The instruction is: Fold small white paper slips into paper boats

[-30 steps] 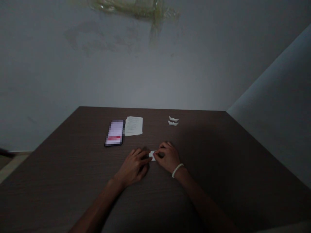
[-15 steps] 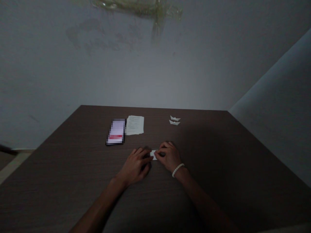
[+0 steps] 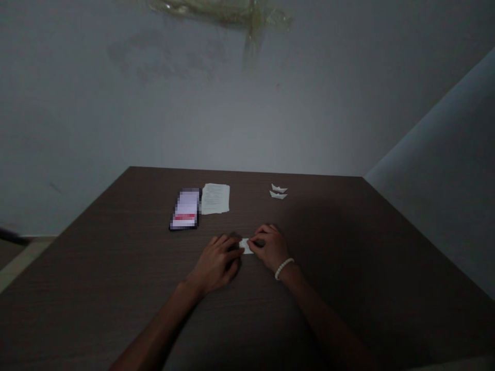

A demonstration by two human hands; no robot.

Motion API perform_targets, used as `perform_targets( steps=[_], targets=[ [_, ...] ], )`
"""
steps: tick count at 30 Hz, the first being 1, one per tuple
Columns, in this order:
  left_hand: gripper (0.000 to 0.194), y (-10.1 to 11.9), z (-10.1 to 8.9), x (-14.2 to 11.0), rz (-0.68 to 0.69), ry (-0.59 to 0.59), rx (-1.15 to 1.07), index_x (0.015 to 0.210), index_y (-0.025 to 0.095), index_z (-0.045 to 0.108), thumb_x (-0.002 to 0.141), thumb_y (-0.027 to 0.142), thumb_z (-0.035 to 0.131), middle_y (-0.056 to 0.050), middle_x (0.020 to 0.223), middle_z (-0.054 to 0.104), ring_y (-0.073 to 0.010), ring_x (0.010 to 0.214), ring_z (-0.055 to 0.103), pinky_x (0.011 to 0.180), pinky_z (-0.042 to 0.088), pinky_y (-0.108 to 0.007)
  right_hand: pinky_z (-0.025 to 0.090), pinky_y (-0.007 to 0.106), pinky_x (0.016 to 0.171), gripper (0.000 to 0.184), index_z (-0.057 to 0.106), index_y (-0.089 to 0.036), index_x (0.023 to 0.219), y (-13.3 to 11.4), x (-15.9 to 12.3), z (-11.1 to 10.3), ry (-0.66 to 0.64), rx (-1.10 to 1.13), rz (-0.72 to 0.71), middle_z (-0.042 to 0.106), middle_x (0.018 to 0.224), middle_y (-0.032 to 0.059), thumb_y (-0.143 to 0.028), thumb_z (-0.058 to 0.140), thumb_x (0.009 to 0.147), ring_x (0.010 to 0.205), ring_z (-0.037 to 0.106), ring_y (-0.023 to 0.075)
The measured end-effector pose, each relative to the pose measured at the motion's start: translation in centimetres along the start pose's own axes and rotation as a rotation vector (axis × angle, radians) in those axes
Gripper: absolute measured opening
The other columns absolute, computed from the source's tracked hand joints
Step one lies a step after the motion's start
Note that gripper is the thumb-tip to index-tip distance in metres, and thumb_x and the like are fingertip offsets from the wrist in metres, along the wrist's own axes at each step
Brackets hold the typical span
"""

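Observation:
A small white piece of paper lies on the table between my two hands. At its left edge my left hand holds it down with the fingertips, the thumb bent underneath on the tabletop side. My right hand, with a pale beaded bracelet at the wrist, pinches the paper's right side between thumb and index finger. Fingers cover both ends of the paper, so its full shape and any folds are hidden.
Beyond my left hand a phone with a lit, blurred screen lies beside a stack of printed paper sheets. Two small folded paper boats sit farther back on the right. The brown table meets a grey wall.
My right fingertips have shifted slightly to the right along the paper, leaving a little more of its surface showing. The left hand stays in place.

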State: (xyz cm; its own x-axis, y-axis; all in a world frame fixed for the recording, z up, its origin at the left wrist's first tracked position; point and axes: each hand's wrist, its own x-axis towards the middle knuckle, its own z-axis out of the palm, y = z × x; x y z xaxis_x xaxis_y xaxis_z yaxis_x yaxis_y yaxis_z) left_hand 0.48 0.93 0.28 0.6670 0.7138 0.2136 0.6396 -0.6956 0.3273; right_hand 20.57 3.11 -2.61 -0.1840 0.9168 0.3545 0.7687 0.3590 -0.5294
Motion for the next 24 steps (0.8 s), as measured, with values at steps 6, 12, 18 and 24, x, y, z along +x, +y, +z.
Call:
perform_targets(
  steps=[6, 12, 18, 24],
  targets=[
    [0.030, -0.1, 0.1, 0.0, 0.001, 0.004, 0.003, 0.109, 0.021, 0.067, 0.086, 0.022, 0.047, -0.009, 0.123, 0.058, -0.0281, 0.106, 0.049, 0.086, 0.038, -0.044, 0.044, 0.031, 0.078, 0.009, 0.072, -0.022, 0.070, 0.6, 0.2, 0.1, 0.051, 0.045, 0.015, 0.064, 0.079, 0.0023, -0.019, 0.069, 0.078, 0.079, 0.057, 0.0171],
    [0.029, -0.1, 0.1, -0.1, -0.001, -0.001, 0.019, 0.108, 0.021, 0.068, 0.087, 0.022, 0.048, -0.009, 0.125, 0.058, -0.0289, 0.107, 0.050, 0.087, 0.038, -0.046, 0.046, 0.030, 0.077, 0.010, 0.070, -0.020, 0.069, 1.4, 0.4, 0.5, 0.111, 0.058, 0.050, 0.063, 0.078, 0.0040, -0.017, 0.066, 0.078, 0.078, 0.058, 0.0182],
    [0.029, -0.4, 0.2, -0.1, 0.002, 0.009, 0.016, 0.108, 0.022, 0.068, 0.088, 0.021, 0.047, -0.006, 0.128, 0.059, -0.0288, 0.111, 0.050, 0.089, 0.038, -0.046, 0.047, 0.028, 0.075, 0.010, 0.070, -0.019, 0.077, 1.6, 0.3, 0.1, 0.096, 0.089, 0.052, 0.063, 0.082, 0.0039, -0.019, 0.062, 0.083, 0.080, 0.059, 0.0171],
    [0.030, -0.7, 0.4, -0.1, 0.011, 0.042, 0.008, 0.108, 0.022, 0.069, 0.087, 0.020, 0.047, -0.007, 0.127, 0.059, -0.0288, 0.111, 0.049, 0.088, 0.040, -0.045, 0.045, 0.030, 0.083, 0.007, 0.072, -0.022, 0.084, 0.7, -0.4, -1.0, -0.053, 0.085, -0.197, 0.062, 0.092, 0.0036, -0.022, 0.065, 0.083, 0.089, 0.056, 0.0173]
  ],
)
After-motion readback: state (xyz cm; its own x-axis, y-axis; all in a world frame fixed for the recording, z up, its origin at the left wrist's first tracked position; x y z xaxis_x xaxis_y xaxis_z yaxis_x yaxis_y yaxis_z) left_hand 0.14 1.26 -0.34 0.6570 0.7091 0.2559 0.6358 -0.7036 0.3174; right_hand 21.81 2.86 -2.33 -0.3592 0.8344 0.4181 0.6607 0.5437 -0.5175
